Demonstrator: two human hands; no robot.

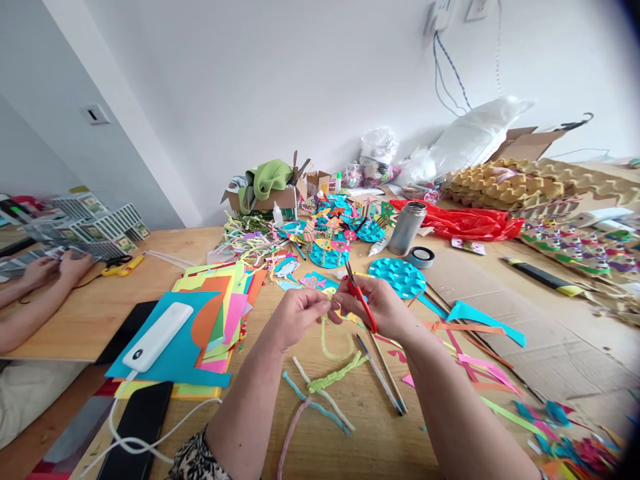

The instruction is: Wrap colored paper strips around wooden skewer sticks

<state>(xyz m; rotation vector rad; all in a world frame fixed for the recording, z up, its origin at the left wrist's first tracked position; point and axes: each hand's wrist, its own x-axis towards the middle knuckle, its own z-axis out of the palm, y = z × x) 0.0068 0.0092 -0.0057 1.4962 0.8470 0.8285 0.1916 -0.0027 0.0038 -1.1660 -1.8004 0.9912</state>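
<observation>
My left hand [299, 317] pinches a small yellow piece [329, 292] in the middle, near me. My right hand [383, 303] pinches at it too, with red scissors [369, 312] tucked in. A yellow fuzzy stick [324, 341] loops just below. Farther back on the counter [370, 443], a round blue tray [320, 262] has paper fish [349, 236] up on it, so it looks done. The other blue tray [400, 283], on the right, has none, so maybe that's left. A pen [379, 373], a wooden stick [389, 373] and a green fuzzy twist [330, 382] crowd me.

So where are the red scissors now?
In the head view, near the centre, the red scissors are in the right hand, blades just left of the bumpy blue disc.
</observation>
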